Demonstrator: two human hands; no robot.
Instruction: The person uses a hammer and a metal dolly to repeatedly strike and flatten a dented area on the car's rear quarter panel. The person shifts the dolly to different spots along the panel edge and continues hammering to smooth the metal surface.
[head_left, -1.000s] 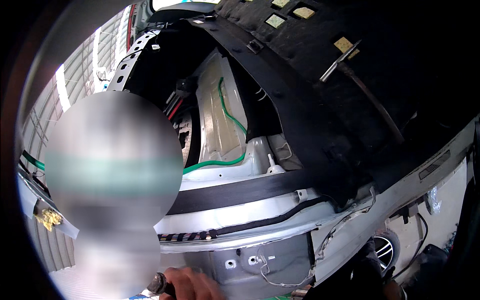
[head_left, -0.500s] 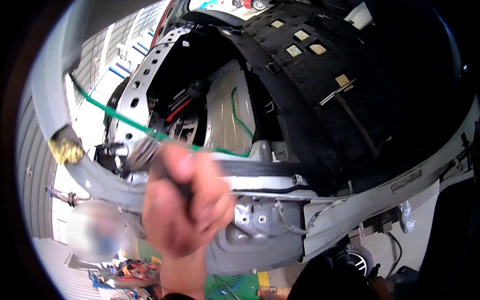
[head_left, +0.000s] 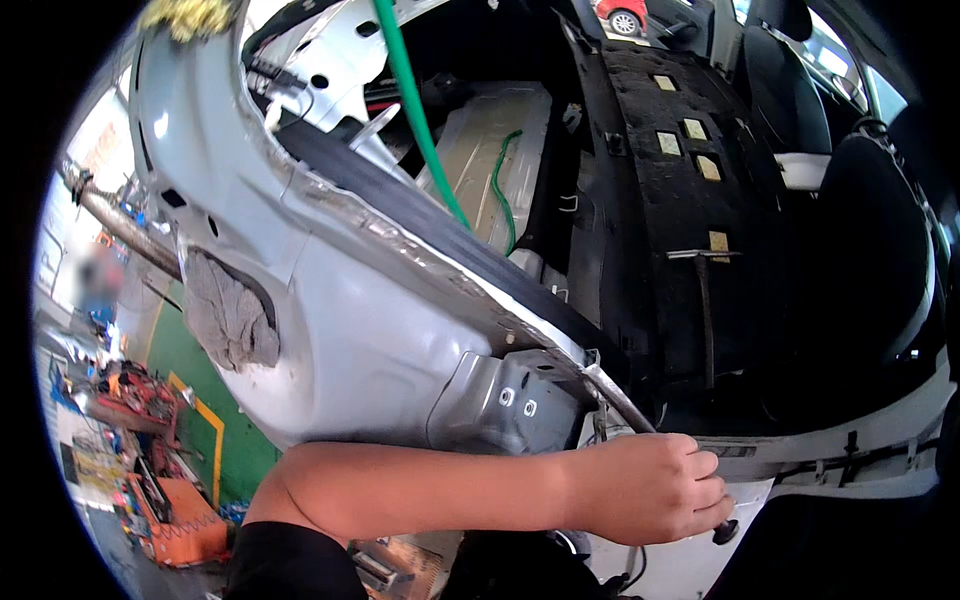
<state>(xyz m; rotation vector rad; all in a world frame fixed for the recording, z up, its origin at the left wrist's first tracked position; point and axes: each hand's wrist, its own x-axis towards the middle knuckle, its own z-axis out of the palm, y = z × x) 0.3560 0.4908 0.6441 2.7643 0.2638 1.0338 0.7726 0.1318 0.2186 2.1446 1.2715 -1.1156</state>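
My left forearm reaches across the lower part of the view from the left. At its end my left hand point(head_left: 655, 490) is closed in a fist, knuckles up. It grips a tool with a slim shaft point(head_left: 625, 408), which sticks out up and left of the fist along the car body's edge. The tool's dark rounded butt point(head_left: 727, 532) shows below the fingers. I cannot make out its head. Left of the fist is a bare grey metal bracket panel point(head_left: 510, 400) on the silver car body point(head_left: 370, 320). My right hand is out of view.
A T-shaped hammer point(head_left: 706, 300) lies on the black panel point(head_left: 640, 200) inside the car. A green hose point(head_left: 415, 105) crosses the open rear. A grey rag point(head_left: 230, 310) is stuffed in the body's left opening. Seats point(head_left: 870, 250) stand at right; an orange machine point(head_left: 180, 520) is at lower left.
My left hand, which was raised near the middle and blurred with the tool in it, is now lower and far to the right. The view has turned, bringing the seats in.
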